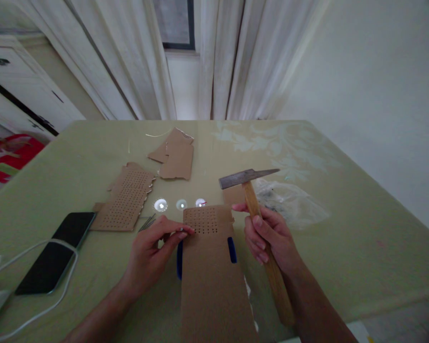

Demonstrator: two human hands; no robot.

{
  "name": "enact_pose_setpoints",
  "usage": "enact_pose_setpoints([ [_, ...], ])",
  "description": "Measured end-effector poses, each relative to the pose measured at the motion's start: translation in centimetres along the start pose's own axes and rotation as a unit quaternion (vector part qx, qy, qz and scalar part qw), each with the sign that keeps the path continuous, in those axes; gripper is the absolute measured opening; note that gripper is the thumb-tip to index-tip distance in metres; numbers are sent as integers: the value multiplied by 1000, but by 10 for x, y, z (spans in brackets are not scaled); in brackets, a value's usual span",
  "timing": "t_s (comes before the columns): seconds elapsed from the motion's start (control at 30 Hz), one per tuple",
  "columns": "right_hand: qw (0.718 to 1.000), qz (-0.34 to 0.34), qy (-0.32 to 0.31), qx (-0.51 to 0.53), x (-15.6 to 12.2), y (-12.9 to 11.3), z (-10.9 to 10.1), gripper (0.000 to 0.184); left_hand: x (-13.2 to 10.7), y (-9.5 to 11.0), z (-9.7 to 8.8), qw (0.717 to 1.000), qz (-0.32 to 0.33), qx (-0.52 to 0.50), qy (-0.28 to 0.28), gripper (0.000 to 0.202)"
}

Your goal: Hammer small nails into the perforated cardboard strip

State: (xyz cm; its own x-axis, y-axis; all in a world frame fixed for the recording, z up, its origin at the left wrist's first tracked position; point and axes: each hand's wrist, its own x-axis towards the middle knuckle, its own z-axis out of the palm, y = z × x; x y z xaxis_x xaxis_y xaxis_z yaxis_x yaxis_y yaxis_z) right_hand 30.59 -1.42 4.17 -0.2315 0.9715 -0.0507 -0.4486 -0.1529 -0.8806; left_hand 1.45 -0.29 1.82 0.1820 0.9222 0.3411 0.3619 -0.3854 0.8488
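A broad stretch of the pale green, faintly patterned tabletop lies between the right hand and the right edge. That hand's fingers wrap the wooden handle of a grey-headed hammer, one finger stretching toward a long brown cardboard strip. The strip, punched with rows of small holes near its far end, runs out of view at the bottom. At its left edge, the left hand pinches a small shiny metal piece between its fingers. A black phone lies toward the left edge; white curtains hang beyond the far edge.
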Motion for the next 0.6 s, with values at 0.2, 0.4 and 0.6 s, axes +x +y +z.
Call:
enact_pose_setpoints([
  [0.2,1000,6,6,-7,-1,1,-1,43,-3,-3,-1,1000,12,0,-4,17],
  [0.4,1000,3,0,-2,0,1,0,42,-2,-4,0,1000,26,-6,-4,18],
  [0.6,1000,5,-10,-2,-1,2,-1,42,-1,-2,0,999,34,8,-3,18],
])
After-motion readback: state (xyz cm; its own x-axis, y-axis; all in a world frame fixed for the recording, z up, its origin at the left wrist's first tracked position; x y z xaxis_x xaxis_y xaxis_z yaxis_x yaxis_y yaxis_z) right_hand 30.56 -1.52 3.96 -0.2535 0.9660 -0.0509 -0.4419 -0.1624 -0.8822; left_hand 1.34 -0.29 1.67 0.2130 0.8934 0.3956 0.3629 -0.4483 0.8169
